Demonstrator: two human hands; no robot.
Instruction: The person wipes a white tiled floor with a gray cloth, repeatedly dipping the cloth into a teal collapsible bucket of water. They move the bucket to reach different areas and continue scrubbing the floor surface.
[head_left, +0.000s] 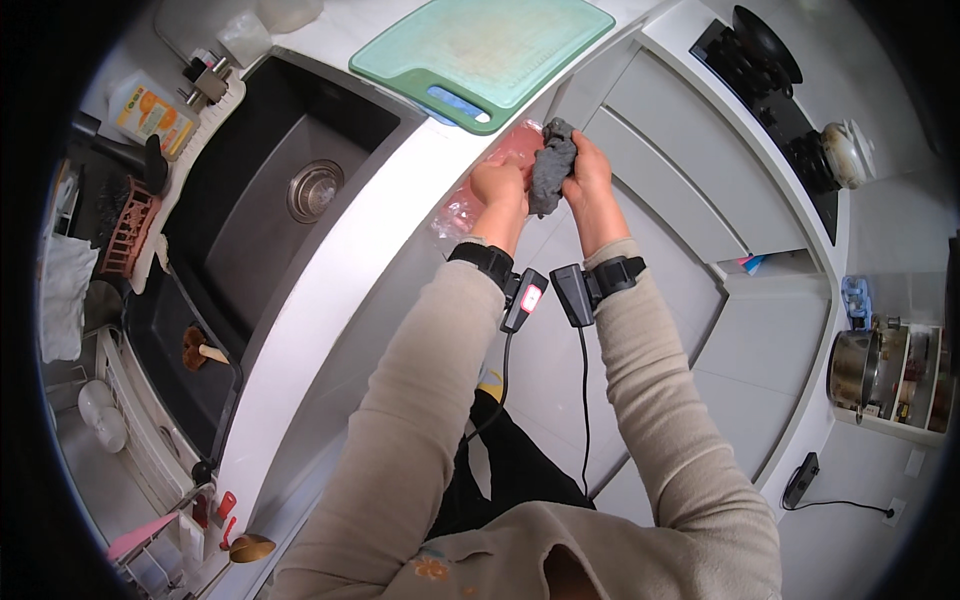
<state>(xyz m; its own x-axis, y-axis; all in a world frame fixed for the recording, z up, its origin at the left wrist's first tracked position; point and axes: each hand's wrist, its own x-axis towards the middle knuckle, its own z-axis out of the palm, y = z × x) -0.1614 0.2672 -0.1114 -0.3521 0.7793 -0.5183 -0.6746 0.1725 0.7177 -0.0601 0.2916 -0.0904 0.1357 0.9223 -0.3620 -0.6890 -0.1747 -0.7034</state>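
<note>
My right hand (590, 169) grips the right side of a crumpled dark grey cloth (553, 166), held in front of the counter edge. On the cloth's other side, my left hand (499, 184) is closed against it, its fingertips partly hidden. Behind and below my left hand shows a translucent pink plastic bag (459, 210); whether that hand also touches the bag, I cannot tell. A green-rimmed cutting board (480, 52) lies on the white counter (360, 232) just beyond my hands, its handle end reaching the counter's front edge.
To the left is a dark sink (255, 202) with a metal drain (315, 191). A brown brush (196, 349) lies in its smaller basin. An orange-labelled bottle (154, 112) stands behind. At right, a hob (765, 112) carries a black pan (766, 45). A ladle (251, 548) is at lower left.
</note>
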